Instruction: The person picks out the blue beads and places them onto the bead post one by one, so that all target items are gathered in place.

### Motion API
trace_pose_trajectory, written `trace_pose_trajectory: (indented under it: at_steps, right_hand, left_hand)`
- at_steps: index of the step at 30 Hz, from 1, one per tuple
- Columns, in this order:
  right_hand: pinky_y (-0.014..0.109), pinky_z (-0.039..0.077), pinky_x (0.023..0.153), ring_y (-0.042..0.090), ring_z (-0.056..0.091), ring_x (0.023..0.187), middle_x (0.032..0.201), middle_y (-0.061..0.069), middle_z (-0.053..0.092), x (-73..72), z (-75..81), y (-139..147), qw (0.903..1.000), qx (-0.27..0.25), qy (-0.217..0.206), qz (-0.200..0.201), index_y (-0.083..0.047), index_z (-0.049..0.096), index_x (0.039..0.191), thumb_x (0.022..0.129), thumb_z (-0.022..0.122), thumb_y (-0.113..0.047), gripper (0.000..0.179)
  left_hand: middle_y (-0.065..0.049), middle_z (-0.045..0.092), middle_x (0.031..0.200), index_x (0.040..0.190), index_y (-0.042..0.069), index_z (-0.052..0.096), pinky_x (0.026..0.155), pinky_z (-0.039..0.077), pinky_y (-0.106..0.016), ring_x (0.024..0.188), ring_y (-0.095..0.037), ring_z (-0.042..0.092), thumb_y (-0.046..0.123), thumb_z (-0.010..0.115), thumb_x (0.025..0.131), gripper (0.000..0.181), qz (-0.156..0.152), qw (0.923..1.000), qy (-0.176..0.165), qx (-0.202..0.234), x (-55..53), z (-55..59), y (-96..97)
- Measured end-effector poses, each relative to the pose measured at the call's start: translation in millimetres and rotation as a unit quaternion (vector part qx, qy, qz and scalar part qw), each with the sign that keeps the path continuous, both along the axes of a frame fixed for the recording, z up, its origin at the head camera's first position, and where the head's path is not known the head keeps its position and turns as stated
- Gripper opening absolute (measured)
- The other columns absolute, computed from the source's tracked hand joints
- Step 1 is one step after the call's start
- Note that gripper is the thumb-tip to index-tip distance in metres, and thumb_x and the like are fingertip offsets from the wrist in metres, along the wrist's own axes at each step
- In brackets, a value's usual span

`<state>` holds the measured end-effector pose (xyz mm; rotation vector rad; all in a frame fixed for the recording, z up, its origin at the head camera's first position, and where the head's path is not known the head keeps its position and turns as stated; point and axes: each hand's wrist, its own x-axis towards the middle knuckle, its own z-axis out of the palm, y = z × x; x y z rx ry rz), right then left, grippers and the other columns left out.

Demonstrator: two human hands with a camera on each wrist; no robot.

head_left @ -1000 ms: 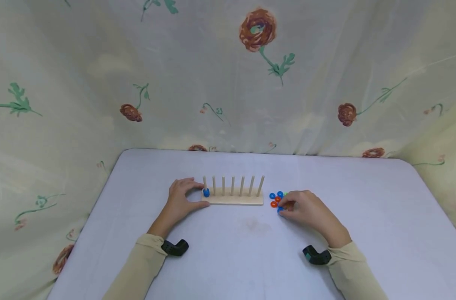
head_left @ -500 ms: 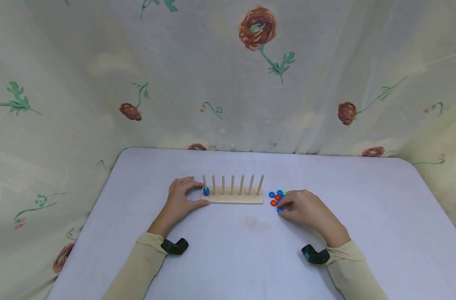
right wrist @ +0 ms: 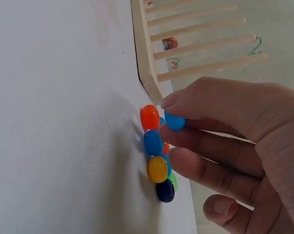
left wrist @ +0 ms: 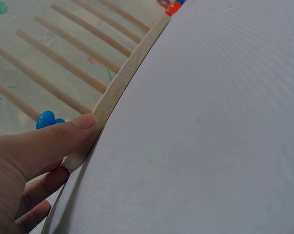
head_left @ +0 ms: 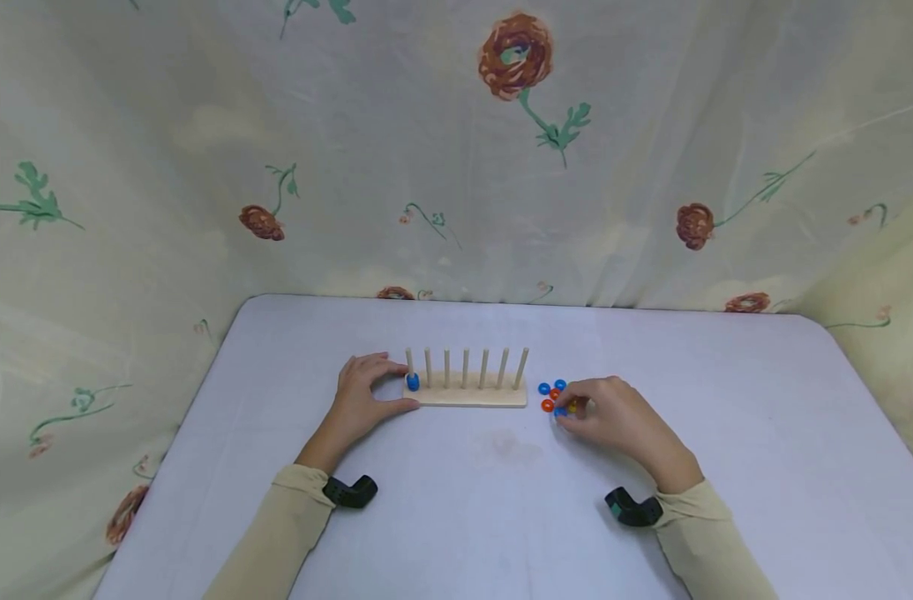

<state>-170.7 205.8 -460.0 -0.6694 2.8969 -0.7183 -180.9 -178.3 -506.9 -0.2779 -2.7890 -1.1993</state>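
Running sideways, its long axis roughly parallel to the far edge of the white table (head_left: 471, 517), the wooden stand (head_left: 471, 399) sits flat with its seven pegs (head_left: 466, 369) pointing up. The left hand (head_left: 362, 396) grips the stand's left end, thumb against the front edge and fingers round the far side. Off the stand's right end, the right hand (head_left: 614, 417) pinches a blue bead (right wrist: 175, 121) between thumb and finger; which way its hole faces cannot be made out.

The stand is pale, plain wood, with a narrow base and one row of thin round sticks. Low on its leftmost peg is at least one threaded bead (head_left: 413, 382), also blue; the left thumb partly hides it in the left wrist view. The pinched bead is glossy and rounded.

Just right of the stand lie loose beads in a close cluster, among them an orange bead (right wrist: 149, 118), a yellow bead (right wrist: 157, 169), a dark bead (right wrist: 165, 190) and a green bead (right wrist: 174, 179). The right fingers cover part of this cluster in the head view. Nearer than the stand, a beige sleeve (head_left: 276, 529) covers the left forearm. Behind the stand, beyond the table, hangs a flowered curtain (head_left: 351, 125).
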Motion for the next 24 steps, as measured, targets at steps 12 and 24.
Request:
trace_pose_trajectory:
  at_steps: [12,24]
  right_hand:
    - [0.019,0.042,0.059,0.014,0.060,0.072,0.086,-0.006,0.075,1.6,5.3,-1,0.9965,-0.056,0.061,0.010,-0.016,0.082,0.097,0.084,0.083,-0.010,0.014]
    - [0.020,0.048,0.060,0.021,0.065,0.078,0.092,-0.002,0.078,-0.4,25.6,-3,0.9883,-0.108,0.106,0.014,-0.016,0.082,0.103,0.084,0.086,-0.012,0.020]
  left_hand:
    - [-0.010,0.072,0.130,0.121,0.010,0.074,0.130,0.011,-0.061,0.146,-0.033,0.046,0.027,0.094,0.074,0.054,0.000,1.0000,-0.002,-0.002,-0.3,-0.4,-0.5]
    - [-0.011,0.070,0.133,0.122,0.012,0.074,0.130,0.011,-0.060,0.146,-0.033,0.046,0.028,0.094,0.074,0.054,0.004,0.9999,-0.005,-0.009,-0.6,-1.4,-0.4]
